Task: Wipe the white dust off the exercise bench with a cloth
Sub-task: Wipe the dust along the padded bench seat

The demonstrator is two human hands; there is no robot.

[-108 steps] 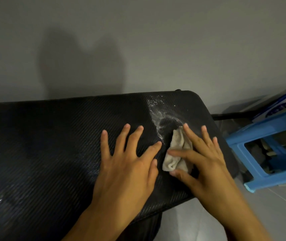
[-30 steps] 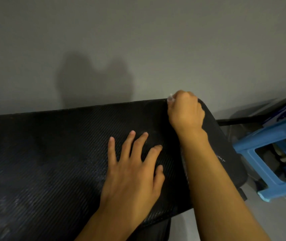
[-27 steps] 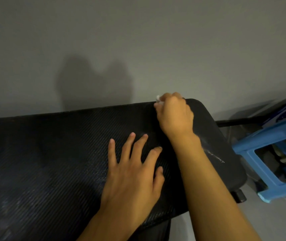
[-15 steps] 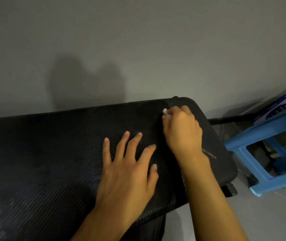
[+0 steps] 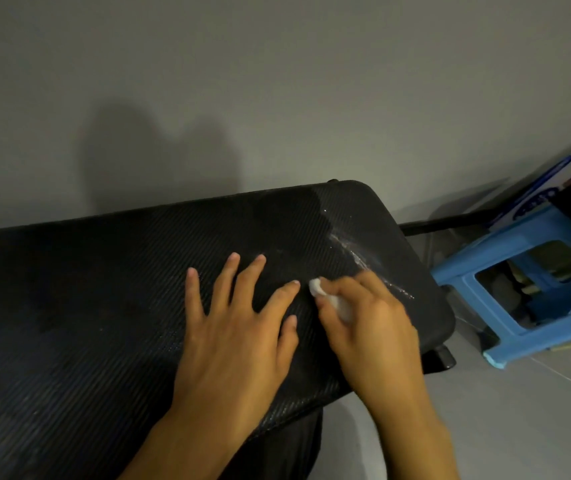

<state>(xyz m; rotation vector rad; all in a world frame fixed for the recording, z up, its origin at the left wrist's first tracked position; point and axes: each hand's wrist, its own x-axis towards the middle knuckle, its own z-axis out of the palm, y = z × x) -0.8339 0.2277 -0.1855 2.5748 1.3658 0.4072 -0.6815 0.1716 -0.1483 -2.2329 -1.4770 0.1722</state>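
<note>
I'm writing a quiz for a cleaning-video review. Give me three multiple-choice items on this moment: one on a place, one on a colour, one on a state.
1. Where does the long white dust streak lie?
A. on the wall
B. on the stool
C. near the right end of the exercise bench

2. What colour is the plastic stool?
A. blue
B. red
C. green

3. How is the left hand placed?
A. curled in a fist
B. flat on the bench, fingers spread
C. gripping the cloth

Answers:
1 C, the streak runs across the bench just beyond the right hand.
2 A, its frame is plainly blue.
3 B, its palm is down, and it is the right hand that grips the cloth.
</note>
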